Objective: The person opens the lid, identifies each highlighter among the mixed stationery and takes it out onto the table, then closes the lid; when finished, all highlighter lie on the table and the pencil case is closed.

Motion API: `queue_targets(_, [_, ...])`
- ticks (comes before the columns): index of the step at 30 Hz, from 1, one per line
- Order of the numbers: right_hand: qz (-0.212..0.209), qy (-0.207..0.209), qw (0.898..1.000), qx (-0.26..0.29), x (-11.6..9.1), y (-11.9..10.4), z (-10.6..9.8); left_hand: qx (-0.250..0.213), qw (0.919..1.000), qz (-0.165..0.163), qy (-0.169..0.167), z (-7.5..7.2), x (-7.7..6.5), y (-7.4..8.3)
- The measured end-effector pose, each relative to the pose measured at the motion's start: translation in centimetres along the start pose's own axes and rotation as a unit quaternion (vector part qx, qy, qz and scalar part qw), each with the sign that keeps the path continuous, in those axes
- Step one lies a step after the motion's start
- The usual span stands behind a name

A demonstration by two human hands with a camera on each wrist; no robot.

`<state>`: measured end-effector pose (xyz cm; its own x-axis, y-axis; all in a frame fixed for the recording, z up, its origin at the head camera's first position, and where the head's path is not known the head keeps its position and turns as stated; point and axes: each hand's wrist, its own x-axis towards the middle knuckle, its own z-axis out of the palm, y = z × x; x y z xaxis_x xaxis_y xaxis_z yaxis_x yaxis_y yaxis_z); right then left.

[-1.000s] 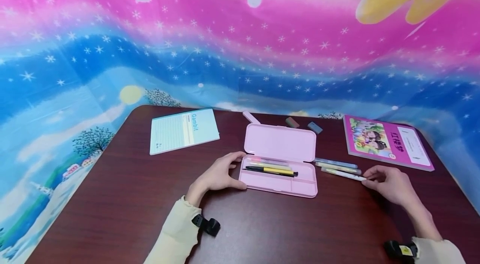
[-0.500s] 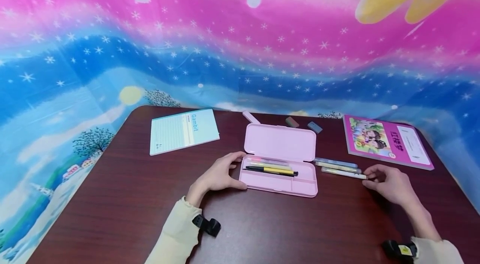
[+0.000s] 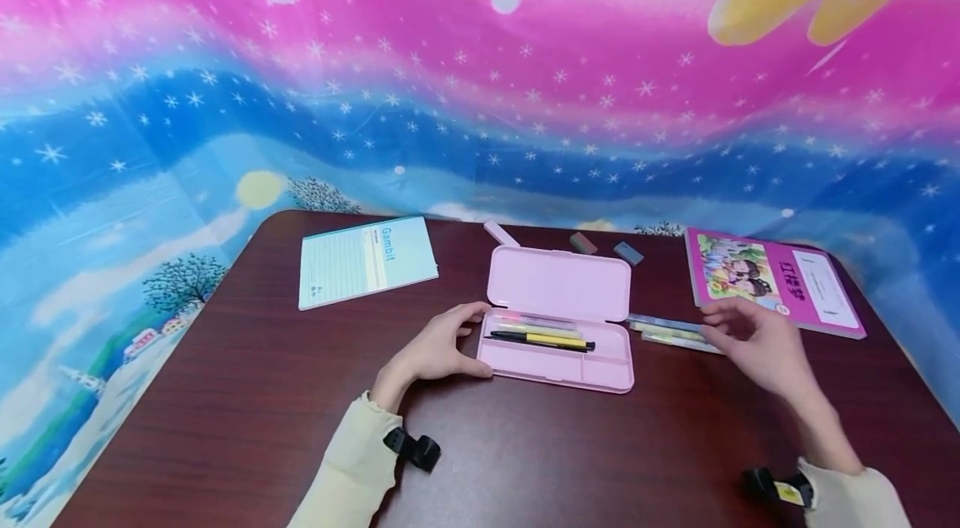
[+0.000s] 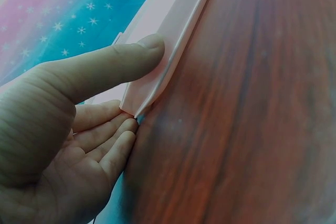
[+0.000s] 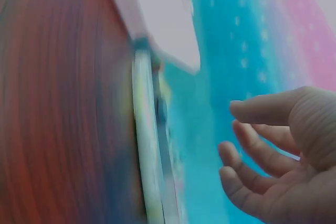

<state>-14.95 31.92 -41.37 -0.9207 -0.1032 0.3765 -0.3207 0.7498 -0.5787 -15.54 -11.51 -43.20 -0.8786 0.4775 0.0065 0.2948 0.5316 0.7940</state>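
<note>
While the left hand (image 3: 433,347), fingers relaxed, rests against the left end of the case (image 3: 534,361), the right hand (image 3: 767,349) has moved left over the right ends of the pens (image 3: 666,330) — loose-fingered, gripping nothing — so all three still lie just right of the case

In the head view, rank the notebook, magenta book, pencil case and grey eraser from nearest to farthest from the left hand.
1. Pencil case: touching the left hand at its left end.
2. Notebook: beyond the hand, to the left.
3. Grey eraser: behind the case, to the right.
4. Magenta book: far right.
</note>
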Motion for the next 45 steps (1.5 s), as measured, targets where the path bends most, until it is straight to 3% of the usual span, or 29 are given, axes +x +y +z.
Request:
queue_targets(5, [-0.001,-0.019,0.996,0.090,0.6,-5.2,2.2,-0.003,1.0000,0.005,-0.001,0.0,0.1,0.0])
queue_targets(13, [0.021,-0.110,0.986,0.122,1.9,-10.3,4.8,-0.001,1.0000,0.008,0.002,0.0,0.3,0.0])
queue_targets(20, [0.040,-0.149,0.976,0.155,2.7,-10.4,7.4,-0.006,0.9999,0.009,0.002,-0.1,0.2,-0.1])
queue_targets(27, [0.011,-0.189,0.977,0.101,2.7,-10.6,8.8,-0.001,1.0000,-0.003,0.002,-0.1,0.1,-0.2])
queue_targets(35, [0.000,-0.222,0.973,0.068,2.4,-10.8,9.0,0.000,1.0000,-0.006,0.001,0.0,0.1,-0.2])
queue_targets(45, [0.028,-0.253,0.967,0.009,2.7,-11.6,8.2,-0.004,1.0000,-0.003,-0.001,0.0,0.0,0.0])
